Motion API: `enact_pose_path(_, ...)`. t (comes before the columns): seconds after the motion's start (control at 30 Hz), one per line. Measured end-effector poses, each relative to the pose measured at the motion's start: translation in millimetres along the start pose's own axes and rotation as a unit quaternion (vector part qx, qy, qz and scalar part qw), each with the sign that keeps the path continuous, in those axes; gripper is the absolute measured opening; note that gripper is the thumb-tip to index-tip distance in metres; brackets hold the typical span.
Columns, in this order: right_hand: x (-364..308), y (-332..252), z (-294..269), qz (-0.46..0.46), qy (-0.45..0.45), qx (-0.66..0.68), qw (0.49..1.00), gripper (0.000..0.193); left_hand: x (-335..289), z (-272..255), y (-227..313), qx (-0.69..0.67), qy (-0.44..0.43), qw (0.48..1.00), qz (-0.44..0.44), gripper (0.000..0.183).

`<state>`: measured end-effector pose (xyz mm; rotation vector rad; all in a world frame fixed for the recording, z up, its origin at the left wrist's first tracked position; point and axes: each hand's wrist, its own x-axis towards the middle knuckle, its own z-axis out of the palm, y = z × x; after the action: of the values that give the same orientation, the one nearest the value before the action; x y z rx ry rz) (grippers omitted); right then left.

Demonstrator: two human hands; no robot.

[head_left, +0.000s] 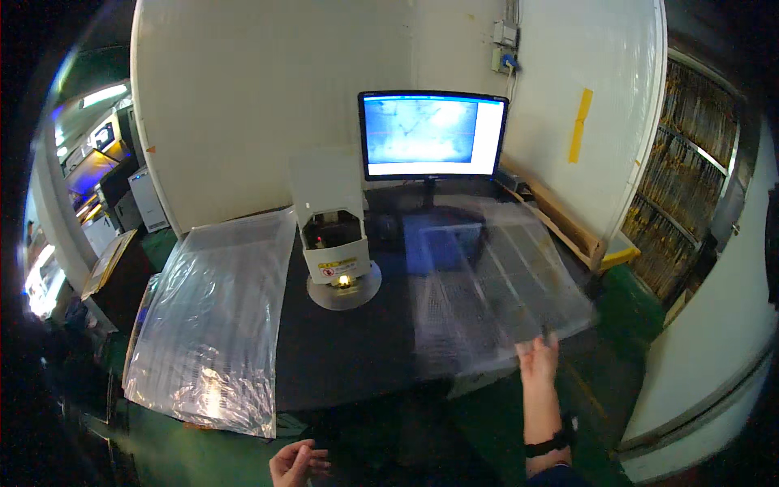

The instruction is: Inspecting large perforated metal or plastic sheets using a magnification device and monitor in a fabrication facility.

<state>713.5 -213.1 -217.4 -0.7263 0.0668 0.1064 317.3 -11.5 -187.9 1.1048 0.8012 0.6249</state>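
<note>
My right hand (538, 359) is at the near right edge of a clear plastic sheet (511, 284) with faint lines across it, its fingers closed on that edge. The sheet is smeared by motion over the right side of the dark table. My left hand (299, 464) hangs low in front of the table, loosely curled with its fingers apart, and holds nothing. Left of the middle stands a white inspection device (337, 256) with a lit lamp above a round pale plate (345, 294). A stack of shiny clear plastic film (215, 316) covers the table's left side.
A monitor (434, 134) showing a bluish-white picture stands at the back of the dark table (341, 365). A brown tray-like edge (564, 223) runs along the right wall. Farther right, racks (690, 154) hold many thin upright items. The floor (633, 325) is green.
</note>
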Motion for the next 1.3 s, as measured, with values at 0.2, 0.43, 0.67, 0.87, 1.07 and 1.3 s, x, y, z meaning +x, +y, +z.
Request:
enact_pose_path(0.2, 3, 49, 49, -0.023, 0.068, 0.084, 0.994, 0.059, -12, -47, 8, 0.001, 0.116, 0.992, 0.041, 0.023)
enact_pose_path(0.43, 51, 80, 6, -0.046, -0.052, 0.026, 0.997, 0.040, 18, -128, 5, -0.005, 0.272, 0.950, 0.155, 0.027)
enact_pose_path(0.67, 2, 17, 1, 0.015, 0.022, -0.093, 0.995, 0.057, 82, -211, 7, 0.090, 0.480, 0.821, 0.295, 0.044)
enact_pose_path(0.87, -77, 40, 58, -0.172, -0.130, -0.160, 0.963, 0.045, 107, -263, 12, 0.092, 0.504, 0.831, 0.217, 0.043)
enact_pose_path(1.07, -117, 78, 114, -0.173, -0.267, -0.327, 0.890, 0.033, 99, -241, 38, 0.107, 0.565, 0.792, 0.205, 0.025)
enact_pose_path(1.3, -112, 140, 126, -0.107, -0.426, -0.342, 0.831, 0.023, 95, -258, 53, 0.240, 0.512, 0.821, 0.076, 0.029)
